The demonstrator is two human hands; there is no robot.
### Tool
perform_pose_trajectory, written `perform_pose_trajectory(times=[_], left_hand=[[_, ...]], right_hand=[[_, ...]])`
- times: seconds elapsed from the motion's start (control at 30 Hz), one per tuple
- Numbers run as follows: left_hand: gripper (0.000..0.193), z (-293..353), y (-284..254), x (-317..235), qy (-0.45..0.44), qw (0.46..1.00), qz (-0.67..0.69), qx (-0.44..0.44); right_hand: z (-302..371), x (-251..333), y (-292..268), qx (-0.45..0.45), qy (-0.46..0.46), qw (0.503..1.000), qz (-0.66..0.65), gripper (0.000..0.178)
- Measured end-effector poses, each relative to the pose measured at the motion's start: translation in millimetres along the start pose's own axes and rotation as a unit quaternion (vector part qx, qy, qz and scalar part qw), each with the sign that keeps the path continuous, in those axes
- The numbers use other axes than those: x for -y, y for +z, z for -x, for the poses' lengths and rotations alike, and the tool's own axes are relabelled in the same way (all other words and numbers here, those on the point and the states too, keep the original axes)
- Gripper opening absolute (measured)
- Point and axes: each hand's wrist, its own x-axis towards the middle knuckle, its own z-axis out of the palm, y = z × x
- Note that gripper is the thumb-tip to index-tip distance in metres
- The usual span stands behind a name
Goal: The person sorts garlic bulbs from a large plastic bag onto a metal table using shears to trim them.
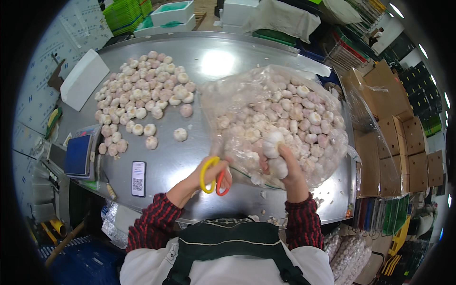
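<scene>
My left hand (pixel 223 176) is closed around a pair of scissors with one yellow handle loop (pixel 203 176) and one red-orange loop; the blades are hidden. At the near edge of a large clear plastic bag (pixel 213 95) full of garlic, my right hand (pixel 293 173) grips garlic bulbs. One white garlic bulb (pixel 271 146) shows above the thumb and another (pixel 278 168) sits by the palm. Many loose garlic bulbs (pixel 142 90) lie heaped on the left of the steel table, with a single bulb (pixel 180 135) apart from them.
A phone (pixel 138 178) lies on the steel table (pixel 164 156), near a blue-topped scale (pixel 79 156) and a knife-like tool (pixel 110 191). A white foam panel (pixel 84 80) leans at the far left. Cardboard boxes (pixel 392 142) stand to the right. Peel scraps litter the near edge.
</scene>
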Motion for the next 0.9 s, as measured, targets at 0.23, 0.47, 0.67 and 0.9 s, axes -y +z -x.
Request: perform_pose_trajectory(times=[0.23, 0.47, 0.67, 0.9], left_hand=[[0.043, 88, -109, 76, 0.067, 0.897, 0.238, -0.367], [0.042, 118, -119, 76, 0.097, 0.877, 0.191, -0.431], [0.040, 89, -84, 46, 0.081, 0.933, 0.048, -0.348], [0.042, 31, -4, -22, 0.046, 0.953, -0.273, -0.126]], right_hand=[[-148, -195, 83, -0.013, 0.274, 0.914, -0.298, 0.034], [-210, -145, 157, 0.012, -0.179, 0.935, 0.304, 0.037], [-76, -28, -41, 0.074, -0.089, 0.581, 0.805, 0.025], [-28, -19, -79, -0.037, -0.023, 0.752, 0.658, 0.034]])
